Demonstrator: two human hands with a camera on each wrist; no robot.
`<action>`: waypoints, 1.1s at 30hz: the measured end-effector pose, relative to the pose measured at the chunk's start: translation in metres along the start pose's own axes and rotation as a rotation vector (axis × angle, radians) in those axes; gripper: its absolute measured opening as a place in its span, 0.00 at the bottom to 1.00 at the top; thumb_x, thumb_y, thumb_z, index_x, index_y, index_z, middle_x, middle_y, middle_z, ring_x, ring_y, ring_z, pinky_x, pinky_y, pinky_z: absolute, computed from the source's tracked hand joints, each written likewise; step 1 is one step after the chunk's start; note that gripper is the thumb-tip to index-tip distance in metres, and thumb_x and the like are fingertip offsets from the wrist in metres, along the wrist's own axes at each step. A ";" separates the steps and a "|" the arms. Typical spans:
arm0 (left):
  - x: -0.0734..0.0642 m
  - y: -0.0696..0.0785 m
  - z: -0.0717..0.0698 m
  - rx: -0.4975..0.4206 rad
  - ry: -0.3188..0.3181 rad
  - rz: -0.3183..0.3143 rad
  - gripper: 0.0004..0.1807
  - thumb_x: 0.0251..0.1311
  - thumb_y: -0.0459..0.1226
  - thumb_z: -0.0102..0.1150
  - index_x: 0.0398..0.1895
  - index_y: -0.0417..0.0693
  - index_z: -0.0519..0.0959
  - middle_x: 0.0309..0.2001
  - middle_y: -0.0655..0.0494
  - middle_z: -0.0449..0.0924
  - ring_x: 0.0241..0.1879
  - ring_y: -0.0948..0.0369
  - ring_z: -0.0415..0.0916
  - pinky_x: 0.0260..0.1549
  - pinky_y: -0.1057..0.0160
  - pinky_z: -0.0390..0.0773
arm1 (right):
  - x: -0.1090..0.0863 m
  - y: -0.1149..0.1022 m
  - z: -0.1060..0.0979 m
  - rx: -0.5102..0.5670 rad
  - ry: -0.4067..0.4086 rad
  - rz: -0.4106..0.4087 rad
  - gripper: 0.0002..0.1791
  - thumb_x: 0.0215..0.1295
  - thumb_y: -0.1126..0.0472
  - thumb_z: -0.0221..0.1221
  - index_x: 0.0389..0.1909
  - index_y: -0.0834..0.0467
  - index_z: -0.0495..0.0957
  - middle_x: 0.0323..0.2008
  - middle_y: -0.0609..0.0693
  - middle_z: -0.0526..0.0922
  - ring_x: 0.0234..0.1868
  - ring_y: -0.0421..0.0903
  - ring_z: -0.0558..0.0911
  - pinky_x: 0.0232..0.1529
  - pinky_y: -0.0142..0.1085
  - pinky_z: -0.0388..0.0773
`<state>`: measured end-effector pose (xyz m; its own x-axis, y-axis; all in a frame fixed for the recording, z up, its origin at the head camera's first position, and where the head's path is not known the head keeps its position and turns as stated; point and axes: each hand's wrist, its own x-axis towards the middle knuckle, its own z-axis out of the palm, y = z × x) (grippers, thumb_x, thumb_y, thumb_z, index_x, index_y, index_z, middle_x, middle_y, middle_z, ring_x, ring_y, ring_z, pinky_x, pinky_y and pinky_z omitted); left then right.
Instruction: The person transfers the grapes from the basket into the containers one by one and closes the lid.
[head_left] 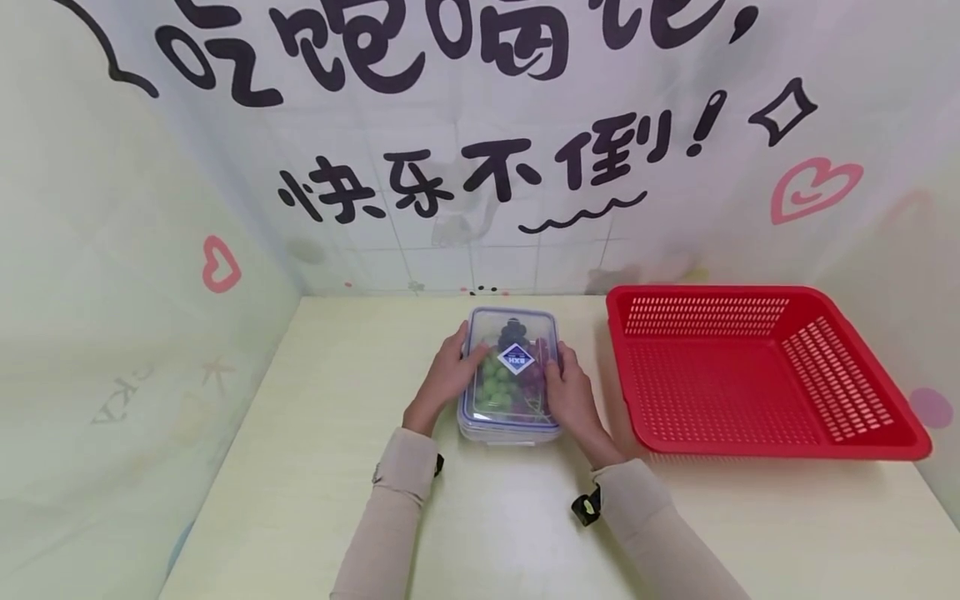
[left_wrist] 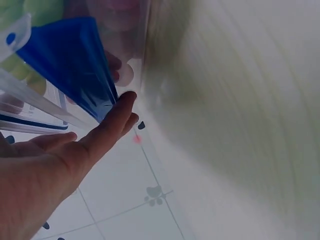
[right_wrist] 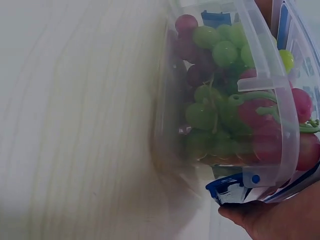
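A clear plastic food container (head_left: 501, 434) stands on the table, its clear lid (head_left: 491, 321) edged in blue and marked with a blue diamond label (head_left: 516, 359). Green, red and dark grapes (right_wrist: 202, 116) show through its wall. My left hand (head_left: 448, 373) holds the container's left side, thumb over the lid. In the left wrist view its fingers touch a blue latch (left_wrist: 70, 60) that sticks out from the wall. My right hand (head_left: 573, 400) grips the opposite side, thumb on the lid's edge. Another blue latch (right_wrist: 231, 187) stands out by its fingertips in the right wrist view.
A red plastic basket (head_left: 633, 392) with perforated walls stands to the right of the container. The pale table (head_left: 322, 467) meets a printed white wall sheet (head_left: 375, 267) at the back, and similar sheets hang along both sides.
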<state>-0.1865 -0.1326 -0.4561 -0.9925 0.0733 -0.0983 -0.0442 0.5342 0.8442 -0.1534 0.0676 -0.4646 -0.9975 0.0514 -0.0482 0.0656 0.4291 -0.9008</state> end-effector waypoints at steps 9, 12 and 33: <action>0.000 -0.006 0.004 0.003 -0.022 -0.042 0.42 0.73 0.55 0.45 0.80 0.45 0.45 0.77 0.36 0.49 0.75 0.40 0.49 0.70 0.41 0.53 | 0.001 0.005 0.001 0.012 -0.023 0.024 0.29 0.79 0.58 0.41 0.76 0.62 0.52 0.72 0.64 0.64 0.69 0.60 0.69 0.68 0.55 0.63; 0.000 -0.008 0.005 -0.012 -0.018 -0.037 0.42 0.73 0.54 0.46 0.80 0.45 0.45 0.77 0.36 0.49 0.75 0.40 0.49 0.71 0.42 0.53 | 0.001 0.006 0.000 0.011 -0.041 0.023 0.29 0.79 0.57 0.41 0.76 0.62 0.52 0.73 0.63 0.63 0.70 0.59 0.67 0.69 0.55 0.62; 0.005 -0.015 0.000 -0.024 -0.080 -0.062 0.41 0.74 0.55 0.43 0.81 0.48 0.42 0.78 0.42 0.47 0.77 0.45 0.46 0.72 0.46 0.50 | 0.007 0.004 0.003 0.013 -0.024 -0.001 0.27 0.77 0.60 0.46 0.72 0.62 0.55 0.69 0.66 0.67 0.65 0.62 0.71 0.67 0.56 0.65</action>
<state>-0.1907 -0.1399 -0.4696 -0.9754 0.1083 -0.1921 -0.1092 0.5198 0.8473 -0.1600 0.0669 -0.4701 -0.9979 0.0293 -0.0573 0.0643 0.4172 -0.9065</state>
